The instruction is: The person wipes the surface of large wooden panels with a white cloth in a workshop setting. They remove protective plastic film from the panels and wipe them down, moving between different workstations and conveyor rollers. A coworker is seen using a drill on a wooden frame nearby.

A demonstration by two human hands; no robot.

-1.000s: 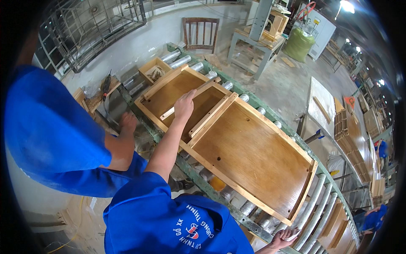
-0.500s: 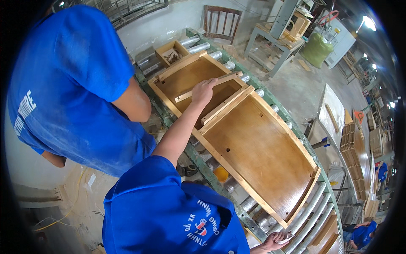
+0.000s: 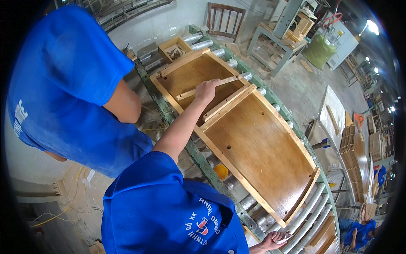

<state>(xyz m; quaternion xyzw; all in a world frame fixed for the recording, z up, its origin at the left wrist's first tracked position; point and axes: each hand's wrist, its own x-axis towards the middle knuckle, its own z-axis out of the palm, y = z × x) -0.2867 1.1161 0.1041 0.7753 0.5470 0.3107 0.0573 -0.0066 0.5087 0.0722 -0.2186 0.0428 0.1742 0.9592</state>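
Note:
My left hand (image 3: pixel 206 91) is closed round the middle of a pale wooden strip (image 3: pixel 230 80), which lies slantwise over the far framed wooden panel (image 3: pixel 192 70). Closer to me is a second framed panel (image 3: pixel 262 156), brown and glossy, with a few dark holes. Where the two panels meet, another wooden strip (image 3: pixel 228 103) runs along the frame. At the lower right, my right hand (image 3: pixel 270 242) has its fingers curled round a small white thing (image 3: pixel 284 238), its kind unclear, beside the near panel's corner.
Both panels rest on a green-framed roller conveyor (image 3: pixel 311 209). A wooden box (image 3: pixel 174 48) of small brown pieces stands at its far end. A co-worker in blue (image 3: pixel 76 93) stands close on my left. A yellow round container (image 3: pixel 220 171) shows below the rollers.
The strip in my left hand has turned slightly, its left end shifting a little away from me. The co-worker's arm has moved left. My right hand stays near the panel corner.

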